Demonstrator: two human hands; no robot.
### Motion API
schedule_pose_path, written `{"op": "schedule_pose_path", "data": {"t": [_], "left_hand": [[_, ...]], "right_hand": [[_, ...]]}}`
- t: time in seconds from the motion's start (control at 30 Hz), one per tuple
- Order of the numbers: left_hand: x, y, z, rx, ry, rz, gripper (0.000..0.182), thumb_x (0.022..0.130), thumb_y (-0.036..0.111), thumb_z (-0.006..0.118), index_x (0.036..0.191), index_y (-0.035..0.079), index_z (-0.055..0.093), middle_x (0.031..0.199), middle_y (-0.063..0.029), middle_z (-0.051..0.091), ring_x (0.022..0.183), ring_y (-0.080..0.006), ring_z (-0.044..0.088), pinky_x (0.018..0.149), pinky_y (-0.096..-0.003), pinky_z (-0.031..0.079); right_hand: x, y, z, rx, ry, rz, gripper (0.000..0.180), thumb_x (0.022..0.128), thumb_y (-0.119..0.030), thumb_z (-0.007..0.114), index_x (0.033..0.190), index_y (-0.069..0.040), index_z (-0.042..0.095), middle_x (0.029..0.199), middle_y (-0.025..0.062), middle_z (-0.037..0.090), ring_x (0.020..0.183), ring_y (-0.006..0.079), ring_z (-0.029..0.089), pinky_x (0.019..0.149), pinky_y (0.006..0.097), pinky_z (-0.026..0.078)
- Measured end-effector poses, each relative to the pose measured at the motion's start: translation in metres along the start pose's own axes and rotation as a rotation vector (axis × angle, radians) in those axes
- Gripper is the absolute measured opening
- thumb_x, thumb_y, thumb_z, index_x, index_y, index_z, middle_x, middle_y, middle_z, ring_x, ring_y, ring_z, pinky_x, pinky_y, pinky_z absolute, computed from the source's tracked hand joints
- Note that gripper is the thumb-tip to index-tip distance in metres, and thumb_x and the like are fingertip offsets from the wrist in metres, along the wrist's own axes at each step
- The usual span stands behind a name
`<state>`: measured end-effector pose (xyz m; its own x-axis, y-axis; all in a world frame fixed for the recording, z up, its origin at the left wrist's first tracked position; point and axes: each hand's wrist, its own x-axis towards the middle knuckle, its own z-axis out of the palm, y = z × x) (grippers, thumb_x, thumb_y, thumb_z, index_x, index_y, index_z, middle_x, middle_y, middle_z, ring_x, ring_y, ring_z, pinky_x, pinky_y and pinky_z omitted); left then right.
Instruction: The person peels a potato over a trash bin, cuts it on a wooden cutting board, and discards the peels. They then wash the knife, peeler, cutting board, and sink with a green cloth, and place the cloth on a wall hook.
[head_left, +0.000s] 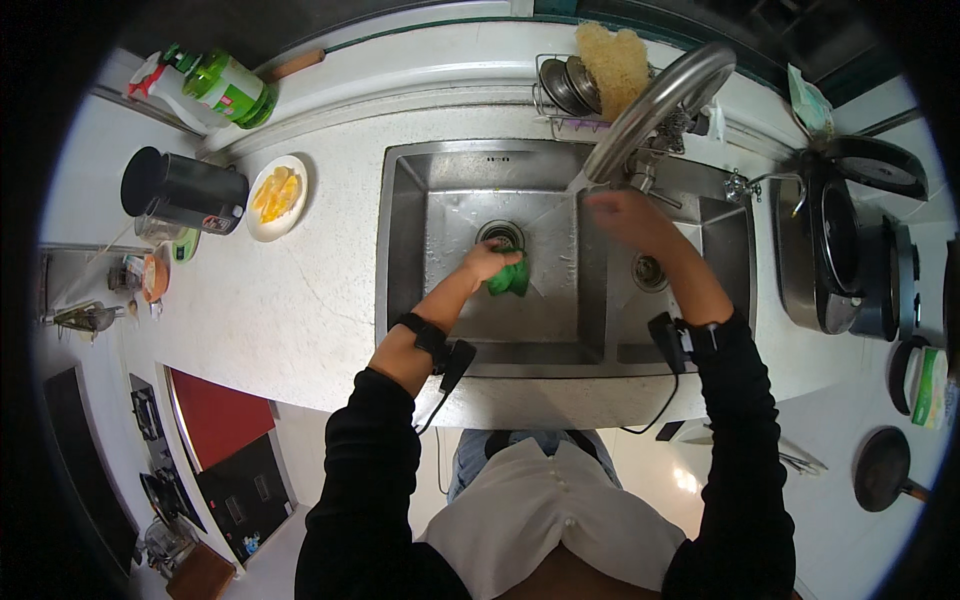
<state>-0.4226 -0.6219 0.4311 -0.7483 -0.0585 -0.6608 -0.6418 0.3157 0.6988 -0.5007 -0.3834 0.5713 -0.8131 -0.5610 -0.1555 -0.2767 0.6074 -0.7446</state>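
My left hand (489, 264) grips a bunched green cloth (510, 276) over the large left basin (465, 315) of a stainless steel double sink. The cloth hangs just in front of the basin's drain (501, 231) and covers part of it. My right hand (626, 217) is blurred over the divider between the basins, just below the spout end of the curved metal faucet (651, 112). Whether its fingers touch anything is unclear. Part of the smaller right basin, with its own drain (649, 273), lies under my right forearm. Water drops dot the left basin floor.
A white plate (264, 225) of cut yellow fruit and a black container (196, 189) stand on the left counter. Behind the sink, a wire rack (551, 105) holds metal lids and a loofah (611, 64). A dark cooker (814, 240) stands right; bottles (232, 90) stand back left.
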Motion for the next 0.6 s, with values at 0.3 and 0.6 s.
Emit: {"op": "schedule_pose_path", "data": {"t": [0.3,0.6], "left_hand": [[-0.005,0.057,0.023,-0.735,-0.096,-0.002,0.031,0.076,0.011,0.054,0.104,0.0,0.045,0.089,-0.011,0.056,0.073,-0.0203,0.059,0.055,-0.0331,0.051],[0.005,0.058,0.034,-1.089,-0.114,-0.085,0.038,0.085,0.038,0.039,0.098,0.004,0.05,0.092,-0.0102,0.056,0.085,-0.0238,0.056,0.071,-0.0404,0.046]], "right_hand": [[0.045,-0.007,0.051,0.802,-0.247,0.194,0.023,0.078,-0.016,0.049,0.092,0.002,0.054,0.08,0.0102,0.058,0.07,0.0148,0.056,0.063,0.0252,0.044],[0.036,0.001,0.113,0.756,0.052,0.333,0.05,0.083,-0.043,0.043,0.113,-0.003,0.046,0.108,0.0056,0.05,0.097,0.0148,0.048,0.077,0.0275,0.041]]}}
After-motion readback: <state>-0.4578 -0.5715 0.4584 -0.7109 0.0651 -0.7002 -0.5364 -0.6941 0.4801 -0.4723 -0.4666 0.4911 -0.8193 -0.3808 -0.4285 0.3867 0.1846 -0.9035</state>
